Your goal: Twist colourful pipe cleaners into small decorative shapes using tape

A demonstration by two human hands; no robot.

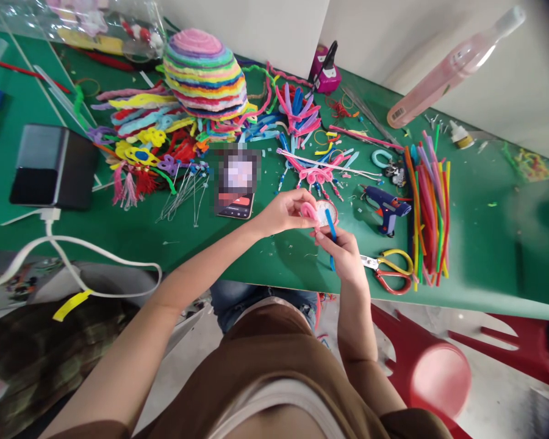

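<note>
A pink pipe cleaner [310,211] bent into a loop is pinched in my left hand [286,212], just above the front part of the table. The thumb and forefinger of my right hand [345,253] close on a blue pipe cleaner [330,224], touching the lower end of the pink loop. Partly hidden behind both hands is a small round dish [321,207] with a red rim. Beyond it lie pink looped pipe cleaner pieces [318,174] with beaded ends. Scissors [391,271] with yellow and red handles rest right of my right hand.
A blue glue gun [384,207] and a bundle of coloured pipe cleaners [432,213] lie at the right. A phone [238,183] is left of the hands. Farther back stand a striped ball-like hat [205,73] and a pink bottle [452,70]. A black box-shaped device [55,167] trails a white cable.
</note>
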